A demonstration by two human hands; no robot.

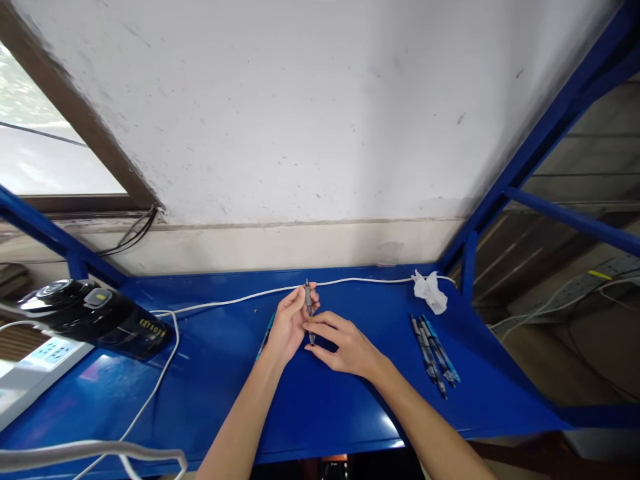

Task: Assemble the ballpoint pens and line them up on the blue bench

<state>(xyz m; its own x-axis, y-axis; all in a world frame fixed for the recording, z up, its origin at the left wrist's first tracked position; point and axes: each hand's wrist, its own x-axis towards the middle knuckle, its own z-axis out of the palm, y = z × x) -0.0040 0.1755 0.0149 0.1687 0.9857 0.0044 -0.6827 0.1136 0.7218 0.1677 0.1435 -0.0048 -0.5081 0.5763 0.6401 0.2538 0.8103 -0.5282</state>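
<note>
A dark pen [309,301] with a grey grip stands nearly upright in the picture, tip toward the wall. My left hand [289,321] is closed round its upper part, thumb and fingers on the grip. The fingers of my right hand [345,343] pinch the same pen near its lower end. Partly hidden beside my left hand lies a blue pen [266,335] on the blue table. To the right of my hands, several pens [434,353], some grey and some blue, lie side by side.
A crumpled white tissue [430,292] lies at the back right of the blue table [330,420]. A white cable [250,298] runs along the back. At left are a black cylindrical device [100,320] and a white power strip [45,367]. Blue frame bars rise at both sides.
</note>
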